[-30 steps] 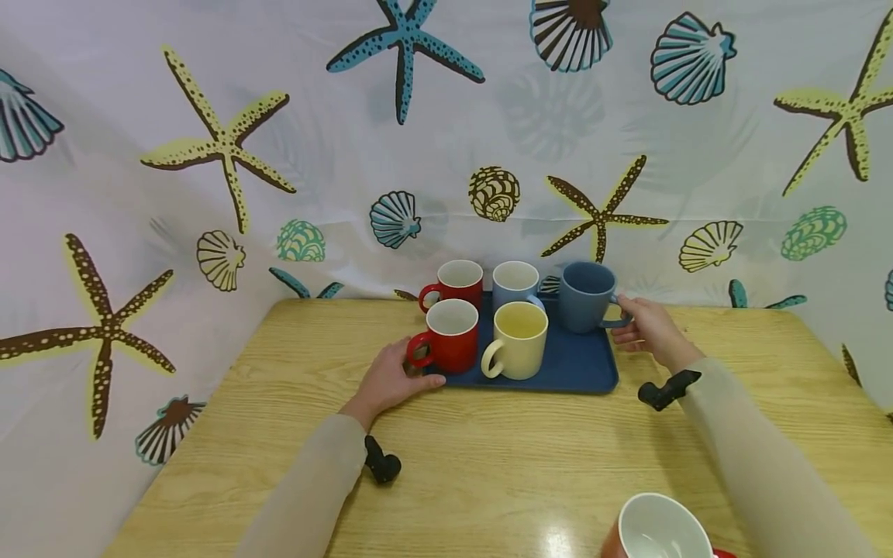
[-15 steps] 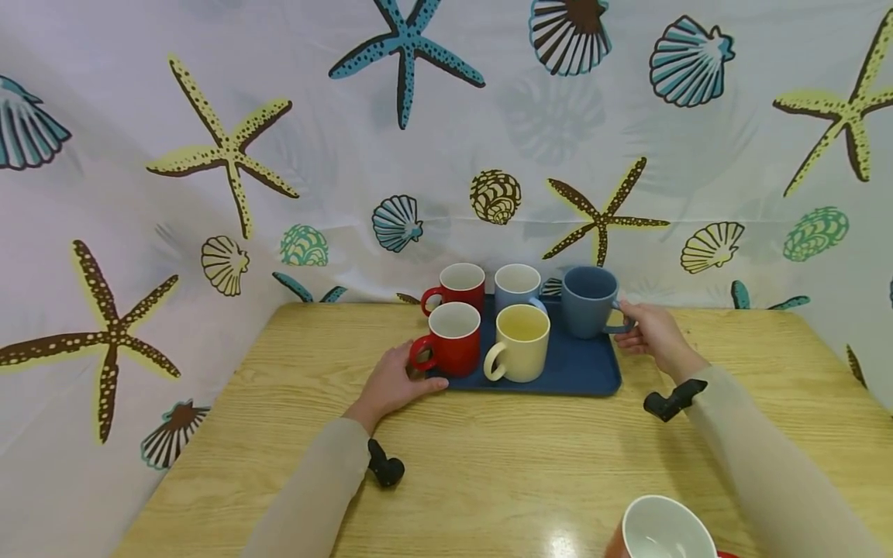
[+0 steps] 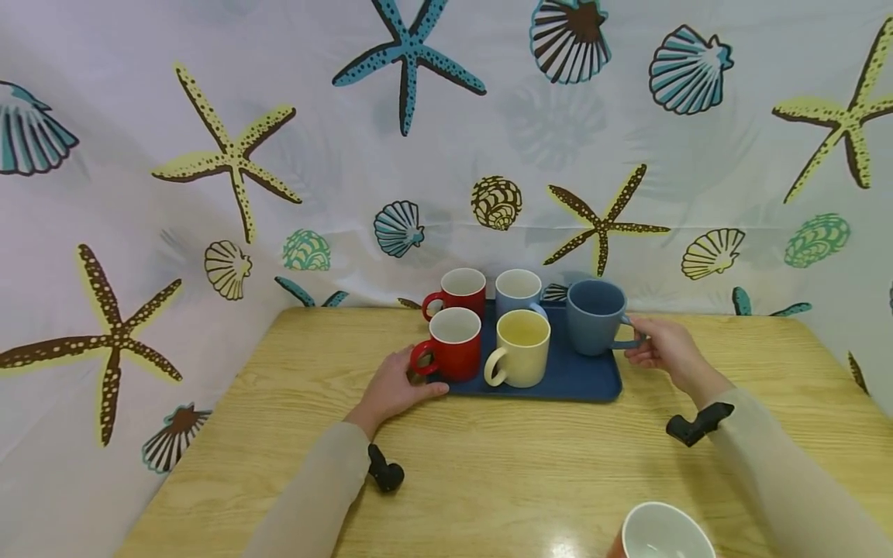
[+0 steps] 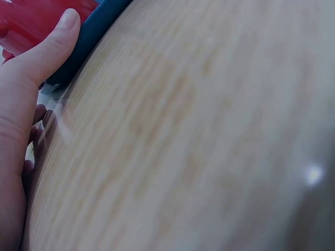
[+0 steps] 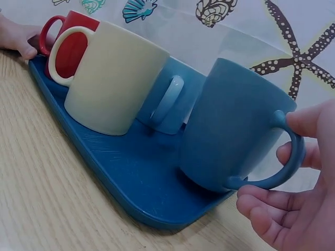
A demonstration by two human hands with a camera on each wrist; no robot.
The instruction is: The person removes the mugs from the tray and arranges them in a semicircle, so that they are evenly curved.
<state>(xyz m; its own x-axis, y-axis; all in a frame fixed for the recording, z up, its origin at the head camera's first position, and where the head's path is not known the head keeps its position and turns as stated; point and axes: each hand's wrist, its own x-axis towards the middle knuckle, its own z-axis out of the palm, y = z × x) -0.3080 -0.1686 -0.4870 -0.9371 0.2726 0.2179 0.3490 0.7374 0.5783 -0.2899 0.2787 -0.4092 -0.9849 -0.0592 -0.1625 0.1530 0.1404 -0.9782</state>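
Observation:
My right hand holds a dark blue mug by its handle, thumb on top and fingers through and under the loop. That mug stands at the right end of a navy tray, slightly tilted in the right wrist view. At the tray's front left corner, my left hand grips the edge, its thumb along the front rim and its fingers at the left side. Right above that thumb sits a red mug. A cream mug stands beside it, with another red mug and a light blue mug behind.
One more mug, orange-red with a white inside, is cut off by the bottom edge of the head view. A patterned curtain hangs right behind the tray, along the back of the wooden table.
My right hand has brought the dark blue mug a little toward me and to the right. The left hand keeps its place at the tray corner. The head view has tilted slightly up.

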